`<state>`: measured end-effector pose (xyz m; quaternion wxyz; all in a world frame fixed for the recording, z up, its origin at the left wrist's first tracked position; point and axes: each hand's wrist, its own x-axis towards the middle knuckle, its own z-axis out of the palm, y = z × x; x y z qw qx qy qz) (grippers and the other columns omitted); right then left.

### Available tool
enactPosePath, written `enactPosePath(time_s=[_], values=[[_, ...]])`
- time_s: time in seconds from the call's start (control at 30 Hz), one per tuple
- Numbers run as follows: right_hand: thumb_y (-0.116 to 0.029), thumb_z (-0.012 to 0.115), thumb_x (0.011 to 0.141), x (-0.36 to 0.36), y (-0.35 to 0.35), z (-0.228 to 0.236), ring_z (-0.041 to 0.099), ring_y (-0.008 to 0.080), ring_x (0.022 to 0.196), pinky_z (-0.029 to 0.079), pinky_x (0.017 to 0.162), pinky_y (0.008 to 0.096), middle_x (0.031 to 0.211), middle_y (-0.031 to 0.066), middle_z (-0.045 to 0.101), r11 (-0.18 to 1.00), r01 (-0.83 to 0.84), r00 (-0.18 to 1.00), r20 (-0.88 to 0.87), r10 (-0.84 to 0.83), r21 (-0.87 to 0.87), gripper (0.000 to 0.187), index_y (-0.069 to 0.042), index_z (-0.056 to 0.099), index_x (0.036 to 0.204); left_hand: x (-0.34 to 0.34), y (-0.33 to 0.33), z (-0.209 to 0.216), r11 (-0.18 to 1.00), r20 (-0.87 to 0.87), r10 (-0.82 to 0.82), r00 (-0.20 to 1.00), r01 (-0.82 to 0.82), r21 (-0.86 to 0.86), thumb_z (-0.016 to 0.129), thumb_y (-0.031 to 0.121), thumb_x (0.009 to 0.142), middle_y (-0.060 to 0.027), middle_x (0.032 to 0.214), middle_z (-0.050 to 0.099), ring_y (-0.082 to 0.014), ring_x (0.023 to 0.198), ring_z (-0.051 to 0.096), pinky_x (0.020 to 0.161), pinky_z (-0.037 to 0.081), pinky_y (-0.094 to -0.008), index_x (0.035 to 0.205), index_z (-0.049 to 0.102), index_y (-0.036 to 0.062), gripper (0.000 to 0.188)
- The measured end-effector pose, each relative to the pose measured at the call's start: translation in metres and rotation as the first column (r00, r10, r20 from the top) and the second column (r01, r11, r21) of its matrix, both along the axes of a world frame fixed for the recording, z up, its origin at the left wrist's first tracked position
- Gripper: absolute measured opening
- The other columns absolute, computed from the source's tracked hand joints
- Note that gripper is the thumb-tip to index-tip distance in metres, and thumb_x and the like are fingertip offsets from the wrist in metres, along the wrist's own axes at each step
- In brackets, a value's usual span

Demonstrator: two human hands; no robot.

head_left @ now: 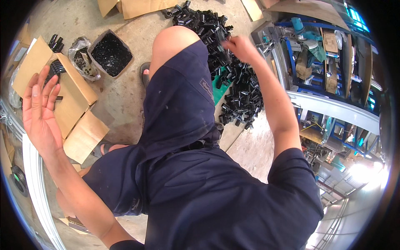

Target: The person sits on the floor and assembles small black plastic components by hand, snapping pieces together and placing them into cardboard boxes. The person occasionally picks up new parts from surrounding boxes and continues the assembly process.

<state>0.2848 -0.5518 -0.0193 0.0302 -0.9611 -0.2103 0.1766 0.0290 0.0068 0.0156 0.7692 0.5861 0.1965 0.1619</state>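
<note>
- Right hand (238,48), curled and blurred, at the heap of black parts (216,37), far and right of centre; whether it grips one, the viewer cannot tell;
- left hand (41,110) spread wide, empty, by the open carton (75,98) at left;
- parts look light, stiff, perhaps slippery; best held mid-body.

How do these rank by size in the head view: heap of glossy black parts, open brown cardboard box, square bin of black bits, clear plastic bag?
1. Heap and cardboard box: too alike to rank (left hand partly covers box)
2. Square bin
3. Clear bag
</note>
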Motion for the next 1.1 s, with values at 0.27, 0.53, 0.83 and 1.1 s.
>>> enactPosePath(time_s=[0.27,0.53,0.83,1.1], values=[[-0.049,0.079,0.093,-0.096,-0.235,-0.025,0.068,0.0262,0.054,0.051,0.048,0.0456,0.068,0.0181,0.068,0.621,0.538,0.708,-0.094,-0.699,-0.57,0.058,0.004,0.066,0.072,-0.025,-0.005,0.006,0.987,-0.043,0.162,0.986,-0.162,0.007,0.064,0.026,0.108,-0.0243,0.127,0.072,-0.027,0.108,0.073,0.097,0.058,-0.0378,0.118,0.069,-0.0037,0.032],[-0.03,0.072,0.1,0.028,-0.059,-0.013,0.062,0.0198,0.053,0.046,0.05,0.0403,0.066,0.0094,0.062,0.936,0.35,0.918,-0.186,-0.35,-0.031,0.036,0.003,0.07,0.085,-0.036,0.051,0.047,0.854,0.117,0.521,0.846,-0.515,-0.077,0.059,0.024,0.109,-0.0229,0.126,0.072,-0.0282,0.103,0.072,0.093,0.059,-0.0405,0.133,0.059,-0.0038,0.037],[-0.04,0.066,0.1,0.017,0.393,0.018,0.073,0.038,0.099,0.056,0.09,0.0439,0.107,0.0224,0.076,0.81,-0.522,0.835,-0.034,0.549,0.268,0.045,-0.002,0.072,0.122,-0.071,0.09,0.061,0.713,0.203,0.701,0.684,-0.681,-0.165,0.061,0.024,0.108,-0.0203,0.114,0.074,-0.0266,0.096,0.071,0.089,0.058,-0.0394,0.128,0.061,-0.0035,0.035],[-0.047,0.067,0.099,-0.146,0.615,-0.131,0.061,0.0384,0.128,0.052,0.106,0.0483,0.133,0.0197,0.066,0.594,-0.764,0.587,-0.11,0.802,0.252,0.05,-0.006,0.067,0.128,-0.097,0.107,0.069,0.632,0.231,0.773,0.591,-0.748,-0.201,0.062,0.028,0.107,-0.0194,0.108,0.075,-0.0252,0.09,0.07,0.085,0.056,-0.0368,0.124,0.063,-0.0046,0.036]])
